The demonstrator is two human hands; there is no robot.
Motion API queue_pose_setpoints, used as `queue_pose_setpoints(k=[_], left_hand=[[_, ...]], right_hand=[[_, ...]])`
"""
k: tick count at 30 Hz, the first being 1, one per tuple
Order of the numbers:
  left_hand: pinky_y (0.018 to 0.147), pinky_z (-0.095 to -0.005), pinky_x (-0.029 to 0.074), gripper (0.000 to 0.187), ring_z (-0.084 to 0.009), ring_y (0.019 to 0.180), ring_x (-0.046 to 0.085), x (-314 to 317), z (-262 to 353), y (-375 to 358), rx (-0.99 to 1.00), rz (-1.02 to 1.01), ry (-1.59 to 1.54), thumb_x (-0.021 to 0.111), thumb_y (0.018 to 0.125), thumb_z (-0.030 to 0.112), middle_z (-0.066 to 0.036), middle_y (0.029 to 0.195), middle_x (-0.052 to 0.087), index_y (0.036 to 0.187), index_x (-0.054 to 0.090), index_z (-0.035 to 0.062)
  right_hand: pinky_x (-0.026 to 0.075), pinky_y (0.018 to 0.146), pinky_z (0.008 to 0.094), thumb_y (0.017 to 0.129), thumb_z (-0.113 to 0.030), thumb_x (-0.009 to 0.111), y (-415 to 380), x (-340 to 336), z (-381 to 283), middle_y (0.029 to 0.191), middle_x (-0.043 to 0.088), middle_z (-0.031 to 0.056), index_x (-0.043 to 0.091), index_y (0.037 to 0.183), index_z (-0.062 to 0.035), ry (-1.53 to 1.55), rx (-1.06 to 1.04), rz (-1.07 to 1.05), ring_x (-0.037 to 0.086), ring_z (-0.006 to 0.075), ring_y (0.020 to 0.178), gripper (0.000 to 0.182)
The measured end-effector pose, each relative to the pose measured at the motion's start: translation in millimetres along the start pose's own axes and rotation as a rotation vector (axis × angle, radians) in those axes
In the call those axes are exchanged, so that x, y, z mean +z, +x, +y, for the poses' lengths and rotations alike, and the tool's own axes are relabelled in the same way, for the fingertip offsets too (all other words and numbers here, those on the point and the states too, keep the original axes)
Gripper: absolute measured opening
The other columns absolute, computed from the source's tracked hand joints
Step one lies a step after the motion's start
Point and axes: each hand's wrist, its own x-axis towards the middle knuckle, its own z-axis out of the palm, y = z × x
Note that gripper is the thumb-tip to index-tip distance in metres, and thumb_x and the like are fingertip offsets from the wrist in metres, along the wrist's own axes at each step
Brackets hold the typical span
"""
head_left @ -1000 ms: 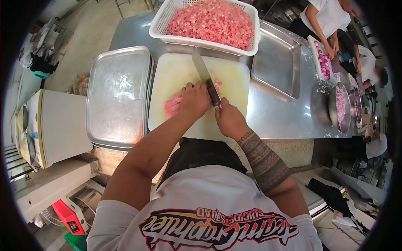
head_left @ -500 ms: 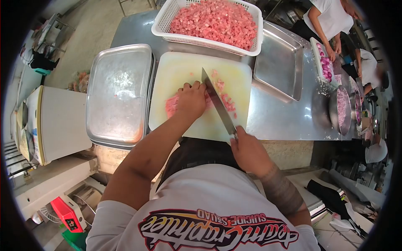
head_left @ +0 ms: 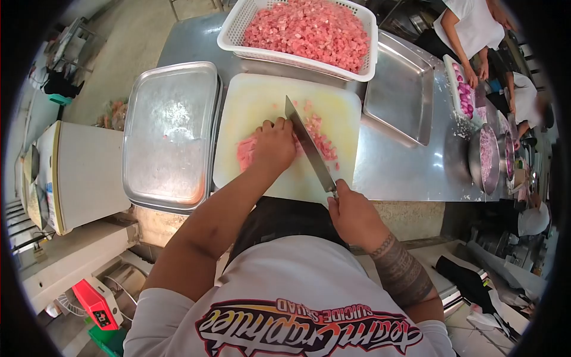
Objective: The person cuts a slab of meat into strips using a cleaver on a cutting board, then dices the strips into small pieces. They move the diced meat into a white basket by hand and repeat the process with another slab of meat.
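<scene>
On cutting board (head_left: 238, 101): raw meat (head_left: 245, 152) pinned under left hand (head_left: 275, 144), fingers bunched. Knife (head_left: 310, 143) gripped by handle in closed right hand (head_left: 357, 217), blade beside left fingertips.

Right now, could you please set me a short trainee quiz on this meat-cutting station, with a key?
1. Multiple choice: what is the right hand holding?
a) a wooden spoon
b) a long steel knife
c) a white cloth
2. True or false: the white perforated plastic basket holds diced pink meat.
3. Fill in the missing words: the left hand rests over a larger piece of pink meat on the pale plastic ____ ____.

Key: 1: b; 2: true; 3: cutting board.
</scene>
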Motion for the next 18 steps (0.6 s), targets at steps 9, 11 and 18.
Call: queue_pose_setpoints(k=[9,11,18], left_hand=[[0.094,-0.0516,0.049,0.035,-0.0385,0.108,0.062,4,-2,0,-0.057,-0.013,-0.064,0.067,0.089,0.019,-0.014,0.118,0.066,0.119,0.066,0.0012],[0.095,-0.0515,0.049,0.035,-0.0384,0.108,0.061,16,-12,-1,-0.087,0.066,-0.197,0.065,0.089,0.017,-0.014,0.121,0.066,0.120,0.065,0.0011],[0.092,-0.0511,0.046,0.033,-0.0353,0.105,0.060,-2,-9,-11,-0.038,0.000,0.053,0.059,0.092,0.015,-0.010,0.121,0.065,0.122,0.066,0.0039]], right_hand=[[0.054,0.077,0.0602,0.103,-0.020,0.057,98,50,9,0.090,0.071,0.0303,0.050,0.128,0.0049,0.042,-0.089,0.263,0.069,0.0504,0.086,0.036],[0.055,0.076,0.0599,0.103,-0.020,0.058,75,41,21,0.090,0.071,0.0296,0.051,0.125,0.0031,0.050,-0.034,0.224,0.070,0.0498,0.086,0.033],[0.057,0.074,0.0577,0.104,-0.021,0.056,0,20,12,0.086,0.073,0.0263,0.054,0.125,0.0009,-0.042,0.068,0.123,0.072,0.0467,0.081,0.031]])
